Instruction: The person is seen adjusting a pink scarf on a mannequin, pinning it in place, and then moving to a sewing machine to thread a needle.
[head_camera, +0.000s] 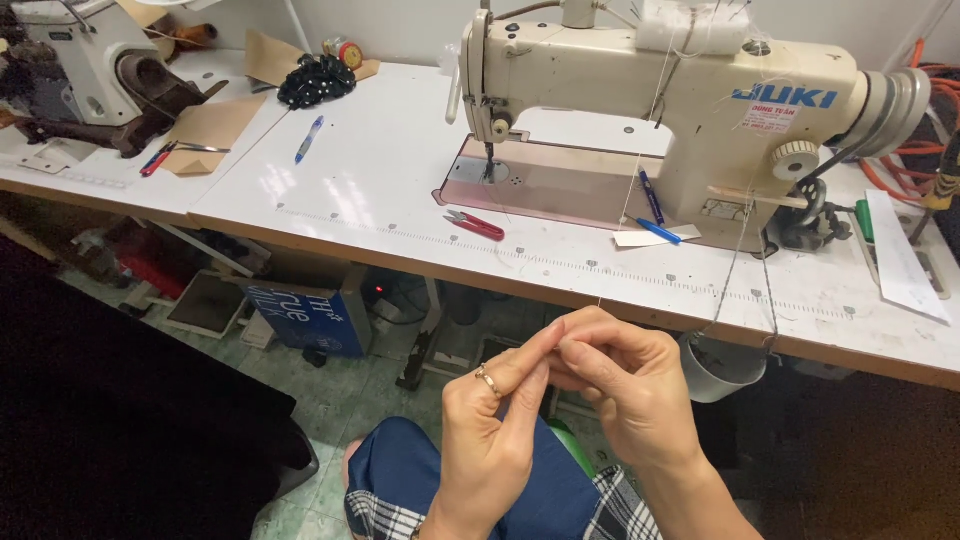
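White thread, very thin, goes from the fingertips of both hands up over the near edge of the table toward the sewing machine. The left hand is in the near middle of the scene, above the lap, and it pinches the thread between thumb and forefinger; a ring sits on one finger of this hand. The right hand is just beside it, on the right, and its fingertips touch those of the left hand at the same place, also closed on the thread. Both hands are in front of the table, lower than its edge.

On the table, a small red thread cutter lies near the needle area, left of the machine base. A blue pen lies farther left, and another blue pen rests on a white slip of paper near the machine. A pile of black pieces is at the far side. A second, older machine stands at the far left. A white cup hangs under the table edge at the right.
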